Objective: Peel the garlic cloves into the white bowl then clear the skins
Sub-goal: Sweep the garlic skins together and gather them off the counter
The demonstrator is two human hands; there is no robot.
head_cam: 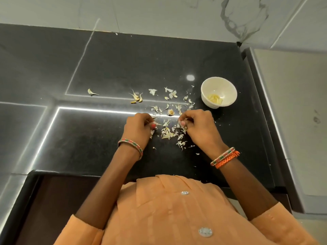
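A white bowl [218, 92] stands on the black counter at the right, with several peeled yellow cloves [215, 99] in its bottom. Garlic skins [167, 133] lie scattered between and beyond my hands. A few unpeeled cloves [137, 98] lie further back, and one more clove [91, 92] sits alone to the left. My left hand [138, 129] is curled on the counter, fingers pinched on bits of skin. My right hand [196, 127] is also curled, fingertips closed on a small piece of garlic skin; what exactly it holds is partly hidden.
The black granite counter [106, 71] ends at a front edge near my body and at a raised white ledge [292, 112] on the right. A white marble wall [159, 13] backs it. A dried garlic root base [171, 112] lies among the skins.
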